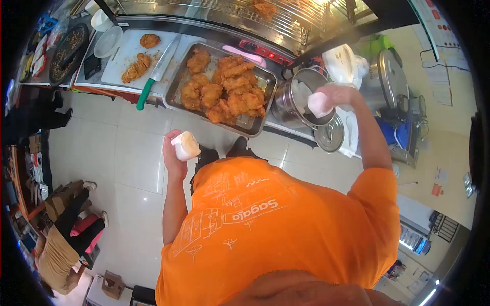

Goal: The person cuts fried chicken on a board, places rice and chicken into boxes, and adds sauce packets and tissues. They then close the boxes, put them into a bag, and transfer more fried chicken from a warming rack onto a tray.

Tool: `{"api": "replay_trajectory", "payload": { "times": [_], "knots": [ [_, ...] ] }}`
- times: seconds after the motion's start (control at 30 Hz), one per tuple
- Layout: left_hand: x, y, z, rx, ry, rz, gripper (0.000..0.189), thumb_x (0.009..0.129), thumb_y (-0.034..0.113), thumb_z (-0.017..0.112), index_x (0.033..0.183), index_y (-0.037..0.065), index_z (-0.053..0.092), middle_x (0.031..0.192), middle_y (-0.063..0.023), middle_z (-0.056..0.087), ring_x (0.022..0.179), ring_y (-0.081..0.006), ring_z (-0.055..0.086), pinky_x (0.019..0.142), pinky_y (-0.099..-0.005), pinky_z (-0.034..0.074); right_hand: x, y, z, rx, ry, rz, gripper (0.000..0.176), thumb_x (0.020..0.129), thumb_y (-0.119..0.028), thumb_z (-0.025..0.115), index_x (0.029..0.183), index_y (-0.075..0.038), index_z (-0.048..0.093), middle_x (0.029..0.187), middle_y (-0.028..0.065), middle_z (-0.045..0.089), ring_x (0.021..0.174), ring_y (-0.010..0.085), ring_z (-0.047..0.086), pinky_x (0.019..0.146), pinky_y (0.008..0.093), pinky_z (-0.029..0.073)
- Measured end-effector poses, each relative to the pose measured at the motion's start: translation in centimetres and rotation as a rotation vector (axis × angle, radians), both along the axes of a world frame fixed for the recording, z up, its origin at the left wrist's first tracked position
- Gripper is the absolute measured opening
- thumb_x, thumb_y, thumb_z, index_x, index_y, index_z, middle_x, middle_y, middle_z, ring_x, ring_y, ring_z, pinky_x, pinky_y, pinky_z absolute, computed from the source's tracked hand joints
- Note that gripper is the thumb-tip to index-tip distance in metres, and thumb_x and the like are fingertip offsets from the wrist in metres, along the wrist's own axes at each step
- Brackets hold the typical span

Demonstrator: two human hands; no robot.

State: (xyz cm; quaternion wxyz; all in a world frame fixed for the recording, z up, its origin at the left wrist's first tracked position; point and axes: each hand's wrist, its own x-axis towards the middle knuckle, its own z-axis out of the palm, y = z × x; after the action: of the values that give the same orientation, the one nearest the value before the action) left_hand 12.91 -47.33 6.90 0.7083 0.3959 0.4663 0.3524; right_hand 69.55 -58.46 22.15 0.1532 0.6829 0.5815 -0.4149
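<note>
In my left hand (175,155), held low in front of my body, the fingers are wrapped round a white paper packet with a pale yellow end (187,146); its contents I cannot make out. My right hand (338,96) grips a small white wrapped packet (319,104) above the rim of a steel pot (287,106). Several similar white packets (302,94) lie inside that pot. Between my hands, on the counter, a steel tray (176,104) holds a pile of browned fried chicken pieces (232,86).
A white cutting board (125,43) bears two fried pieces and a green-handled knife (153,76). Pink-handled tongs (245,55) lie behind the tray. A round metal lid (329,133) sits beside the pot. The lit glass display (265,25) borders the counter. Another person (58,255) is at lower left.
</note>
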Motion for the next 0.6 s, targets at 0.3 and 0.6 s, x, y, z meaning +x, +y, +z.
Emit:
{"api": "replay_trajectory", "payload": {
  "times": [0.3, 0.6],
  "knots": [
    [-2.9, 1.9, 1.1, -0.003, -0.200, 0.052, 0.037, 0.096, 0.018, 0.055, 0.132, 0.009, 0.047, 0.116, -0.0099, 0.058, 0.104, -0.0222, 0.061, 0.082, -0.0397, 0.059, -22.8, 7.2, 1.5, 0.410, 1.437, -0.778, 0.082, 0.081, -0.037, 0.078, 0.142, 0.005, 0.042, 0.131, 0.0209, 0.059, 0.114, 0.0298, 0.064, 0.096, 0.0410, 0.054],
    [-16.7, 5.4, 3.3, 0.241, 0.189, 0.150, 0.035, 0.093, 0.015, 0.064, 0.126, 0.008, 0.053, 0.112, -0.0075, 0.061, 0.107, -0.0162, 0.058, 0.092, -0.0309, 0.049, -39.8, 16.7, -6.9, -0.018, 1.824, -1.080, 0.062, 0.099, -0.047, 0.055, 0.137, 0.002, 0.050, 0.131, 0.0180, 0.061, 0.107, 0.0257, 0.066, 0.089, 0.0392, 0.058]
  ]
}}
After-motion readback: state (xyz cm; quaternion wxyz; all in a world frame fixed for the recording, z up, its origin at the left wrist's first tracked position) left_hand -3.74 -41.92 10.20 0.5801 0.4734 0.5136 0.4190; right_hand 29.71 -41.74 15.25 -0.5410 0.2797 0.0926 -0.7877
